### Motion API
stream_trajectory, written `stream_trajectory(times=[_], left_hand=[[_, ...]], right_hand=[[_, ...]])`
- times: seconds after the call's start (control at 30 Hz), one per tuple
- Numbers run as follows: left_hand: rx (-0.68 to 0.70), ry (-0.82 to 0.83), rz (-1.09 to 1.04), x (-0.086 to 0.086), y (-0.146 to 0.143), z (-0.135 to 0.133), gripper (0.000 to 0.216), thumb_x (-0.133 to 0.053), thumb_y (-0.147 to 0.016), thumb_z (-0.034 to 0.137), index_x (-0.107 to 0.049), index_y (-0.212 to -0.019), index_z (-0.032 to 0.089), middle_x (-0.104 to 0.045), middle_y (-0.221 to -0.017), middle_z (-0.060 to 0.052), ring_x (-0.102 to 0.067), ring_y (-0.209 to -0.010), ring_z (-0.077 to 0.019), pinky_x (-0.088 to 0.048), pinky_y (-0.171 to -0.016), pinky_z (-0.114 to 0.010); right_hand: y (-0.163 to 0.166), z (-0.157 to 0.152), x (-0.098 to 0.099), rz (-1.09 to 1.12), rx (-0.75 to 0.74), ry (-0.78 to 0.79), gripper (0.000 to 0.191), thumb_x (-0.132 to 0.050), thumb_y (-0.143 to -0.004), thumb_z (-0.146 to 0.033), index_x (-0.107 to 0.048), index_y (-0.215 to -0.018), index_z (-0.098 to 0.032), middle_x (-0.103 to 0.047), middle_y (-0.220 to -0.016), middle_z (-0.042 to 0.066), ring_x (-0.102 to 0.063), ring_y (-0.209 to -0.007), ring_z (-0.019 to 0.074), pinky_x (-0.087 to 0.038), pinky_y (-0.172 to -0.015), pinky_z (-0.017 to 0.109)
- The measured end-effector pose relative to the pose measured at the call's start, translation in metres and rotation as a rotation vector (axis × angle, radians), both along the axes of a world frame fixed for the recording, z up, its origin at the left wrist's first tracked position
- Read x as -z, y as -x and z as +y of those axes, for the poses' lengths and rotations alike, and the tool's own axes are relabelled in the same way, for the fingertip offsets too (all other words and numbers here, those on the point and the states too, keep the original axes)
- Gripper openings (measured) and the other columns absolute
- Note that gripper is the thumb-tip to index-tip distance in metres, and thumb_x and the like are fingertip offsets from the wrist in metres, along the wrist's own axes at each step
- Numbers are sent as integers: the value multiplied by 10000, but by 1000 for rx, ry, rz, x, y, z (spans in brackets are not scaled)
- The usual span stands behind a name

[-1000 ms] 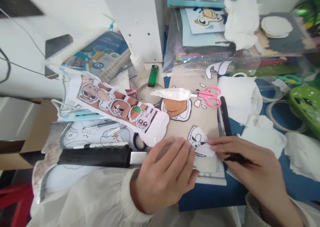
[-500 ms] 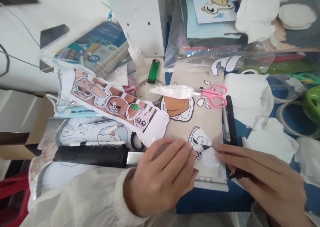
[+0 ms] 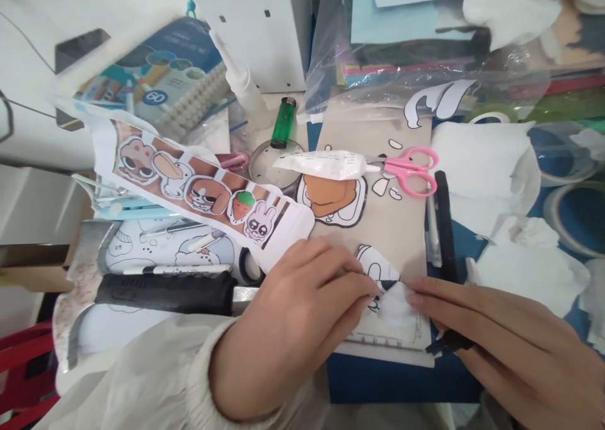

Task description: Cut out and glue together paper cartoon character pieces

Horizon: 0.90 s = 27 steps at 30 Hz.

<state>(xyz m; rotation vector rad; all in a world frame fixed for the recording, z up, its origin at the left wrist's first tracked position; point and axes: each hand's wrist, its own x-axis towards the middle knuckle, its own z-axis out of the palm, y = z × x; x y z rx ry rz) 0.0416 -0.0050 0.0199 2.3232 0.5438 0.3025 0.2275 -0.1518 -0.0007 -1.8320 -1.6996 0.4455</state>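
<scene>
A paper cutout (image 3: 378, 267) with a black-lined cartoon face lies on the beige board (image 3: 401, 228), its lower corner folded over to a blank white side. My left hand (image 3: 302, 316) comes in over it from the left, thumb and fingertips pinched together at its lower left edge. On the other side, the extended fingers of my right hand (image 3: 505, 335) touch the cutout's right corner. A slim black tool (image 3: 451, 342), its kind not clear, is tucked under that hand's fingers. A brown-and-white layered cutout (image 3: 331, 197) lies farther up the board.
Pink scissors (image 3: 410, 171) and a white tube (image 3: 326, 164) lie on the board. Left of it are a printed cartoon strip (image 3: 198, 187), a green lighter (image 3: 283, 123) and a black-handled tool (image 3: 165, 291). White tissues (image 3: 529, 260) and tape rolls (image 3: 579, 219) are at right.
My left hand's fingers have gone from loosely extended to pinched, with the fingertips moved right onto the cutout's lower part. My right hand keeps its place at the corner. The whole view has shifted slightly.
</scene>
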Motion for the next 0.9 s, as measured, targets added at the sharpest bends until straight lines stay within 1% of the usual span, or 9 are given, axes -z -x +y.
stream_trajectory(times=[0.17, 0.3, 0.5, 0.7, 0.83, 0.9], left_hand=[[43, -156, 17, 1, -1, -1, 198, -486, -922, 131, -679, -908, 174, -645, -851, -32, -542, -787, -159, -417, -726, -313], [86, -240, -24, 3, 0, -3, 176, -506, -911, 117, -677, -895, 154, -651, -831, -42, -539, -746, -157, -416, -700, -313], [85, -244, -74, 7, -1, -4, 195, -484, -922, 101, -674, -887, 127, -658, -810, -52, -557, -758, -156, -436, -724, -313], [77, -245, -105, 11, -1, -2, 180, -495, -919, 105, -662, -855, 117, -669, -808, -55, -554, -750, -149, -443, -717, -316], [106, -267, -121, 11, -1, 0, 229, -447, -938, 106, -663, -864, 111, -682, -819, -63, -565, -726, -148, -452, -709, -325], [115, -278, -129, 11, -2, 0, 225, -452, -935, 110, -664, -861, 111, -685, -815, -64, -568, -713, -150, -453, -698, -324]], right_hand=[[-2, -1, 2, 12, -21, -24, 339, -463, -874, -159, -691, -1078, -305, -721, -1080, 14, -711, -873, 211, -604, -716, 309], [-1, -1, 2, 10, -10, -15, 348, -481, -857, -129, -692, -1068, -308, -721, -1079, 6, -709, -884, 208, -599, -725, 304], [-3, 0, 3, -31, -45, -30, 375, -464, -849, -102, -679, -1090, -294, -711, -1108, 5, -705, -891, 199, -594, -724, 299], [-11, 0, 7, -66, -149, -92, 365, -460, -848, -107, -672, -1104, -258, -712, -1106, 22, -707, -884, 188, -594, -720, 273], [-11, 0, 7, -79, -120, -78, 351, -456, -859, -119, -679, -1087, -267, -715, -1097, 16, -711, -875, 190, -597, -717, 275], [-10, 0, 7, -85, -115, -76, 359, -456, -858, -119, -675, -1096, -275, -713, -1101, 12, -713, -867, 192, -599, -710, 280]])
